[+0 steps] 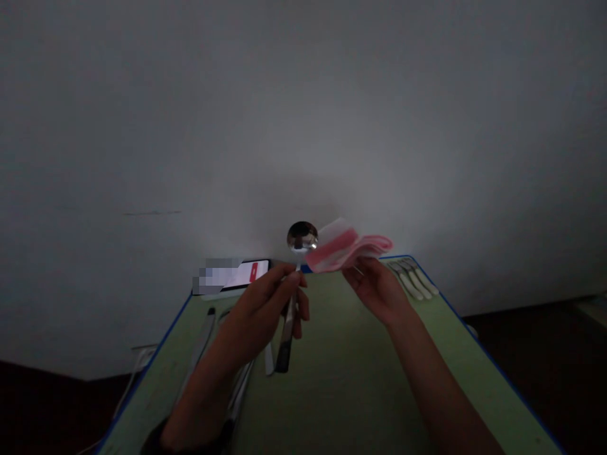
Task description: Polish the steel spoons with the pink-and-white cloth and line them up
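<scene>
My left hand [272, 300] grips a metal spoon [302, 238] by its handle, which has a dark lower end. The spoon's shiny bowl points up and away from me, above the table. To its right, my right hand [377, 287] holds a folded pink and white cloth [348, 246] between thumb and fingers. The cloth's left edge comes close to the bowl; whether they touch I cannot tell. Some fingers of the right hand are hidden behind the cloth.
Several white-handled pieces of cutlery [415, 279] lie at the far right of the green table [341, 379]. More cutlery [203, 335] lies at the left, partly under my left forearm. A lit tablet or phone [241, 275] rests at the far left. Behind stands a grey wall [303, 114].
</scene>
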`<state>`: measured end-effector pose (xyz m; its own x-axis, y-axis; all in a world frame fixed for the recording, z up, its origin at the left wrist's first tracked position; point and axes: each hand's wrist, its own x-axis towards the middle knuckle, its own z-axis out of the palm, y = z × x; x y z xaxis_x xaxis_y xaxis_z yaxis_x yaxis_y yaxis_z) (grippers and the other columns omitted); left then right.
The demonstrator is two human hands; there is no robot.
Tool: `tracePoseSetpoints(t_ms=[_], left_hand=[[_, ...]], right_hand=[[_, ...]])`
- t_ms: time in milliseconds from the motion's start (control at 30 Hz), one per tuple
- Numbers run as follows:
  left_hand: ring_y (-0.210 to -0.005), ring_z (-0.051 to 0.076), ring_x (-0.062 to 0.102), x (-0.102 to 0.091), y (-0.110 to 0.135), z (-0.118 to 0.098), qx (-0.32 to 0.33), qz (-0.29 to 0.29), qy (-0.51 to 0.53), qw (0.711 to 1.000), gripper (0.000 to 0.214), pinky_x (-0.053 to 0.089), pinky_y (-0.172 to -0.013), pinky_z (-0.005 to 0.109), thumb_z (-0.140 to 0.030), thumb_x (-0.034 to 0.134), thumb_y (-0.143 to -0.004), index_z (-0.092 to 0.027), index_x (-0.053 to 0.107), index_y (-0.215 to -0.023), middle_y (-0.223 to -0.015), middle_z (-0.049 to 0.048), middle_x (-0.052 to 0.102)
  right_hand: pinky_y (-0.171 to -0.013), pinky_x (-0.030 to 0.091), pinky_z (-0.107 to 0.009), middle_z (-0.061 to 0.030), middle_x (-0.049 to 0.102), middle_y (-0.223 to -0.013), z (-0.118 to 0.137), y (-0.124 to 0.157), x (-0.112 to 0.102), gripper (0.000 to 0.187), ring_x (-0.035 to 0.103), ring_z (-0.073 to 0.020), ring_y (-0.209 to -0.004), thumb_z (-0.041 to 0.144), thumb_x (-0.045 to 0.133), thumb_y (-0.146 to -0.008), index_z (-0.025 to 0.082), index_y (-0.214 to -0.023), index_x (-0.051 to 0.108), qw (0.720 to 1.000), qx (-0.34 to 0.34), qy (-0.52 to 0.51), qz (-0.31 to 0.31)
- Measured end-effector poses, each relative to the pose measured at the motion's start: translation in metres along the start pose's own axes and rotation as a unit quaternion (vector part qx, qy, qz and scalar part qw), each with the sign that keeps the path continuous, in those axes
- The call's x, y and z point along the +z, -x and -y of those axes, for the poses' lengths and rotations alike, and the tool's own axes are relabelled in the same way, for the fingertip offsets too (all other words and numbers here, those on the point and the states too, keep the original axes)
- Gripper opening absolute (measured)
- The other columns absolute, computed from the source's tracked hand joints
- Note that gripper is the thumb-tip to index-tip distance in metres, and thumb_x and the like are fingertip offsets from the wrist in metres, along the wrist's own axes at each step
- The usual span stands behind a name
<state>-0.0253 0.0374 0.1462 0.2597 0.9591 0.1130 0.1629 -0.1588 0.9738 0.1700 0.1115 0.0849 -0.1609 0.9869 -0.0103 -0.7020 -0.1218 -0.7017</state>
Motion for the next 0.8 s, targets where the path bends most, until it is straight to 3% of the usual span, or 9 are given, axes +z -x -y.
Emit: tracePoseSetpoints(t_ms=[233,400,600,800], left_hand=[[-0.04,0.01,0.054,0.003,-0.001,0.006,-0.025,0.028,-0.067,0.997,0.02,0.04,-0.039,0.02,-0.035,0.036,-0.092,-0.019,0.047,-0.086,-0.059,-0.0036,0.058],[-0.039,0.009,0.052,0.007,0.001,0.003,-0.019,0.021,-0.108,0.994,0.021,0.038,-0.039,0.019,-0.035,0.035,-0.091,-0.02,0.048,-0.088,-0.057,-0.0048,0.057],[-0.039,0.009,0.052,0.009,0.001,0.001,-0.016,0.036,-0.15,0.988,0.024,0.038,-0.039,0.018,-0.037,0.034,-0.091,-0.02,0.05,-0.084,-0.057,-0.0052,0.056],[-0.034,0.008,0.05,0.008,-0.002,0.004,-0.017,0.036,-0.242,0.969,0.025,0.039,-0.038,0.018,-0.035,0.037,-0.09,-0.019,0.053,-0.081,-0.056,-0.005,0.058]], right_hand=[[-0.09,0.045,-0.041,-0.0074,0.06,-0.116,0.002,0.008,0.021,0.041,0.053,-0.0214,-0.11,0.051,0.04,-0.082,0.021,-0.104,0.059,0.994,0.011,0.072,0.08],[-0.094,0.042,-0.036,-0.0047,0.06,-0.117,0.002,0.006,0.017,0.032,0.052,-0.0186,-0.111,0.043,0.043,-0.082,0.022,-0.099,0.06,0.998,-0.034,0.053,0.007],[-0.093,0.043,-0.04,-0.0026,0.065,-0.106,0.006,0.011,0.023,0.032,0.055,-0.0201,-0.106,0.042,0.039,-0.084,0.024,-0.092,0.064,0.995,-0.007,0.013,0.096],[-0.093,0.042,-0.04,-0.0009,0.065,-0.1,0.007,0.022,0.039,0.028,0.055,-0.02,-0.104,0.04,0.037,-0.083,0.024,-0.085,0.06,0.999,0.013,0.007,0.036]])
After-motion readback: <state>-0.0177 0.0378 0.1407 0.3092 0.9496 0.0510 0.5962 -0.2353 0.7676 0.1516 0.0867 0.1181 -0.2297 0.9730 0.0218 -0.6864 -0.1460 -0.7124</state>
